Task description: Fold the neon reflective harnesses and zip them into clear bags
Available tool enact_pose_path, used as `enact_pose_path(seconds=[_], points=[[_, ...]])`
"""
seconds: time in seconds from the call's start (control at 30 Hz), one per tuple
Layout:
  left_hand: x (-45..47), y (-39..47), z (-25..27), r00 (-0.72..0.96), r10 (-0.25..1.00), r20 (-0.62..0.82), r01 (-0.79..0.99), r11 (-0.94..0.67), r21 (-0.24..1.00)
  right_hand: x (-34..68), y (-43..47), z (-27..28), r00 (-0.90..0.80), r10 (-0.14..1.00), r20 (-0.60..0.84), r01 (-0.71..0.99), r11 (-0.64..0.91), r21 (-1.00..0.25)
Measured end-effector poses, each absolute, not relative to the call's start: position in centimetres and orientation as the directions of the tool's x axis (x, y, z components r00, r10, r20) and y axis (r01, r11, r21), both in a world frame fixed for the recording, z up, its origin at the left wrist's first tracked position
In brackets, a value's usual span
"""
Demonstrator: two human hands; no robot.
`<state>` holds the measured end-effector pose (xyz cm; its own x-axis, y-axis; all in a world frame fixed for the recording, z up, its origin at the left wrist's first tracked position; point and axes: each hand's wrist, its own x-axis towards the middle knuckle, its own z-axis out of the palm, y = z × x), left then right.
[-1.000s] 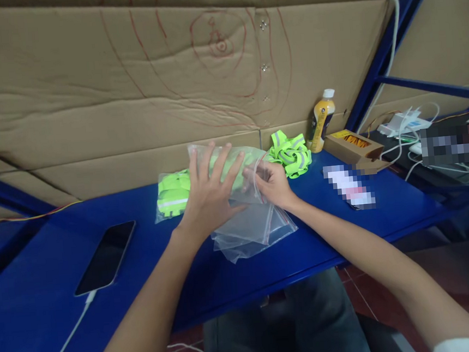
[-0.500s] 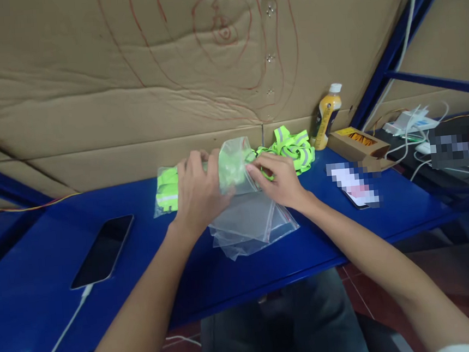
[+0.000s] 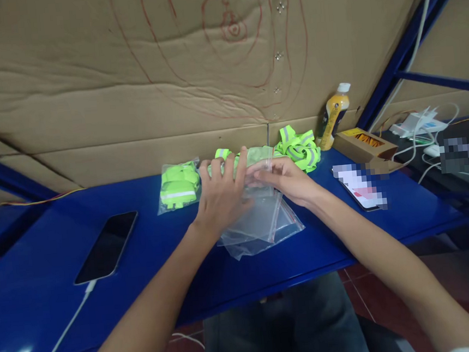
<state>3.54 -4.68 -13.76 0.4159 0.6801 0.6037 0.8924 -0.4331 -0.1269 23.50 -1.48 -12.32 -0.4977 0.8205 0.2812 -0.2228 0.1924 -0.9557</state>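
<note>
A clear zip bag (image 3: 259, 156) is held between my hands above the table, with pale green showing through it. My left hand (image 3: 224, 194) curves over its left side, fingers bent and thumb below. My right hand (image 3: 291, 177) grips it near the zip end, and some fingers show through the plastic; whether they are inside the bag cannot be told. Under my hands lie several flat clear bags (image 3: 259, 228). Left of my left hand sits a packed bag of neon-green reflective straps (image 3: 178, 186). Loose neon-green straps (image 3: 300, 147) are heaped behind my right hand.
A black phone (image 3: 107, 247) with a white cable lies at left on the blue table (image 3: 175, 247). To the right are another phone (image 3: 358, 187), a yellow drink bottle (image 3: 334, 117), and an open cardboard box (image 3: 365, 148). A cardboard wall (image 3: 150, 112) stands behind.
The bag in my hands has been lowered and tipped flatter. My right hand has turned, with its fingers further over the bag. My left hand has moved right, uncovering the packed bag.
</note>
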Motion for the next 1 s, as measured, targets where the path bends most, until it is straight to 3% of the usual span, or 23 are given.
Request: enact_pose_path(seconds=[0.13, 0.27, 0.37, 0.57, 0.67, 0.83, 1.0], points=[[3.1, -4.5, -13.3, 0.379, 0.635, 0.673, 0.911, -0.385, -0.150, 23.8, -1.4, -11.9, -0.615, 0.770, 0.173, -0.330, -0.052, -0.943], [2.7, -4.5, -12.6, 0.425, 0.620, 0.660, 0.896, -0.393, -0.207, 24.7, -1.4, -11.2, -0.735, 0.670, 0.105, -0.312, -0.197, -0.929], [2.5, -4.4, -12.5, 0.456, 0.619, 0.639, 0.881, -0.414, -0.227, 25.1, -1.3, -10.9, -0.769, 0.624, 0.138, -0.309, -0.174, -0.935], [3.0, -4.4, -13.1, 0.517, 0.526, 0.676, 0.838, -0.473, -0.272, 24.8, -0.8, -11.0, -0.654, 0.729, 0.202, -0.350, -0.054, -0.935], [3.2, -4.4, -13.4, 0.485, 0.512, 0.709, 0.843, -0.489, -0.223, 24.6, -0.9, -11.1, -0.647, 0.739, 0.191, -0.334, -0.050, -0.941], [2.7, -3.8, -13.7, 0.430, 0.506, 0.748, 0.850, -0.507, -0.146, 24.5, -1.1, -11.4, -0.740, 0.655, 0.154, -0.291, -0.105, -0.951], [2.6, -3.6, -14.0, 0.480, 0.497, 0.723, 0.832, -0.518, -0.197, 24.6, -1.0, -11.4, -0.790, 0.575, 0.214, -0.259, 0.004, -0.966]])
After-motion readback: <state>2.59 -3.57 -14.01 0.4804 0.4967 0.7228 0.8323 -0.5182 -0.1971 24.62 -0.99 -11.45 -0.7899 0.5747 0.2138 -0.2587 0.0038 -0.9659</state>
